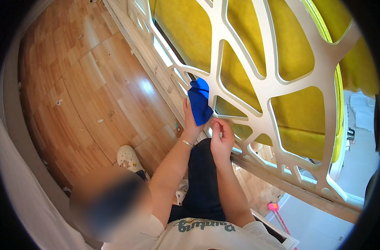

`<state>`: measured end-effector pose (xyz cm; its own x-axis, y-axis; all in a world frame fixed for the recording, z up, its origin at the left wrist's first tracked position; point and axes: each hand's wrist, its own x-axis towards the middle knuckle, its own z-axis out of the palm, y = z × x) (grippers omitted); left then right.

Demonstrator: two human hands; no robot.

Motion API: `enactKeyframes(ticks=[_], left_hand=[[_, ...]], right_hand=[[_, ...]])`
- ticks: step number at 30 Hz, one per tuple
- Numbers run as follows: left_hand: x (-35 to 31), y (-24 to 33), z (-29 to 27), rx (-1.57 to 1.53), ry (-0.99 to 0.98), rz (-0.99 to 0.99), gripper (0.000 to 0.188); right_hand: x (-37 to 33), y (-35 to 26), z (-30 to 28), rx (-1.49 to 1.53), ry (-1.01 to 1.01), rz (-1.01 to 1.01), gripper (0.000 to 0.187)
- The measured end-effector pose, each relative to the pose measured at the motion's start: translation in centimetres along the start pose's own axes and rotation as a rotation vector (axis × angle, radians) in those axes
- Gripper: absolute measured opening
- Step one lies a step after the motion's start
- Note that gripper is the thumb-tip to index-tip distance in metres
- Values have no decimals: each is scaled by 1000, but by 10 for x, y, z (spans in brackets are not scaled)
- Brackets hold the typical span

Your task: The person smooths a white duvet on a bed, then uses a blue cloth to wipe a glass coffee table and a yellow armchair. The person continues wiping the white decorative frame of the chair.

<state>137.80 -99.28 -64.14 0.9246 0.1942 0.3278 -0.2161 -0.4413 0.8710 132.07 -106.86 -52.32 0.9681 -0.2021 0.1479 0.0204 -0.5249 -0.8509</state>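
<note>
A blue cloth (200,104) lies against the inner edge of a white openwork lattice panel (275,89), crumpled at its top. My left hand (193,124), with a bracelet at the wrist, holds the cloth from below. Its thumb side shows left of the cloth, and most of its fingers are hidden under the fabric. Just right of the cloth's lower corner, my right hand (222,137) is closed, thumb against curled fingers, close to the lower bars of the lattice. What sits between those fingertips, if anything, is too small to make out.
Behind the lattice is a yellow padded surface (294,137). Wood-look flooring (81,96) with small scraps spreads to the left, where a white clog (129,158) rests. A pink-headed stick (274,206) is at lower right. A blurred round patch (110,204) covers the lower left.
</note>
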Motion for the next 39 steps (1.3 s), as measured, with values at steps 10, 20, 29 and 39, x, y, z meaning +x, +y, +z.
enactKeyframes(ticks=[10, 20, 29, 39], left_hand=[[39, 97, -37, -334, 250, -239, 52], [25, 40, -18, -50, -94, -223, 43], [31, 52, -33, -18, -33, -229, 45], [30, 47, -51, 209, -423, -340, 39]], right_hand=[[-13, 7, -20, 49, 50, 61, 13], [-20, -7, -22, 52, -25, 7, 14], [-29, -11, -29, 37, -50, 46, 14], [-31, -19, -30, 132, -36, 115, 14]])
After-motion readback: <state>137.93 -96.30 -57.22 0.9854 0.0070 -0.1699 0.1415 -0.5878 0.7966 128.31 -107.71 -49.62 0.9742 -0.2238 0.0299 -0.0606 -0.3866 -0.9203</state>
